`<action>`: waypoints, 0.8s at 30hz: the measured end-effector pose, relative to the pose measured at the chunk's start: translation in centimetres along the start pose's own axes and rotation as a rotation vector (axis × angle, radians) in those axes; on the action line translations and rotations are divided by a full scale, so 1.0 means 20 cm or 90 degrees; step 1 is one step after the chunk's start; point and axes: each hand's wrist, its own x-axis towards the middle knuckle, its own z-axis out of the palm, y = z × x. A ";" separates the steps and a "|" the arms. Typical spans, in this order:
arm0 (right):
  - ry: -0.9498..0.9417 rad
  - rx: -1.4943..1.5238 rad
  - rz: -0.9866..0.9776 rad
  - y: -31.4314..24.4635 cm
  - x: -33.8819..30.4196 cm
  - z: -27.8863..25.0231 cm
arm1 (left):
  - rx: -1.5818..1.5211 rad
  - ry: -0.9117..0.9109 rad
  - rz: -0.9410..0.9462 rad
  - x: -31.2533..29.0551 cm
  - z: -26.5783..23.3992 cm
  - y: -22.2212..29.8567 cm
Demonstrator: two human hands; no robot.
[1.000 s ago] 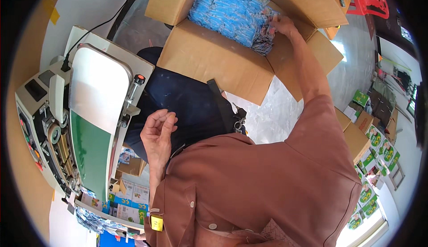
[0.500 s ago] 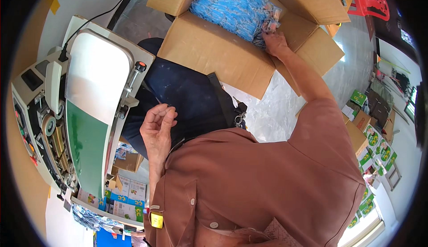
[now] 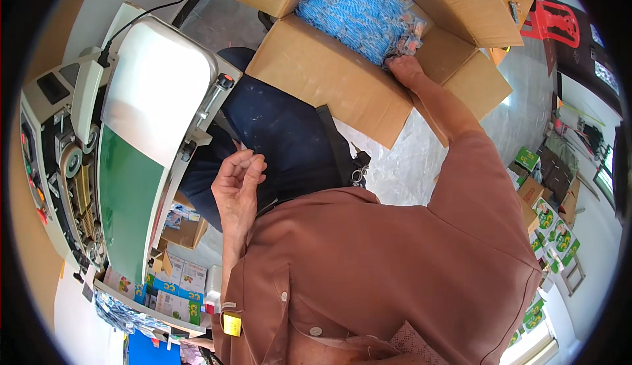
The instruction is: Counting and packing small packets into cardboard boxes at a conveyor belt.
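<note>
The right hand (image 3: 405, 70) touches blue-and-white packets (image 3: 349, 13) in the far cardboard box (image 3: 329, 72), its fingers' closure unclear; left hand (image 3: 236, 187) fingers curl together.

The right hand (image 3: 405, 70) is partly hidden, the carton (image 3: 332, 72) cut off by the upper edge.

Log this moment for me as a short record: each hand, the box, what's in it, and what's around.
Left hand: fingers curled, above the lap; the left hand shows no clear hold
Right hand: the right hand reaches to the packets; fingertips partly hidden
Box: cardboard box, open, flaps spread
Contents: heap of small blue-and-white packets
Left side: machine with a green surface
At waist: keys
Upper right: red chair
</note>
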 end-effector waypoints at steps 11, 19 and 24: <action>-0.016 -0.009 0.008 -0.07 -0.40 -0.49 | 0.007 -0.113 0.089 0.15 0.17 0.06; 0.126 0.105 -0.037 -0.26 -0.80 -1.10 | 0.355 -0.343 0.603 0.42 0.69 0.24; 0.233 0.232 -0.181 -0.55 -0.89 -1.50 | 0.337 -0.437 0.655 0.36 0.67 0.23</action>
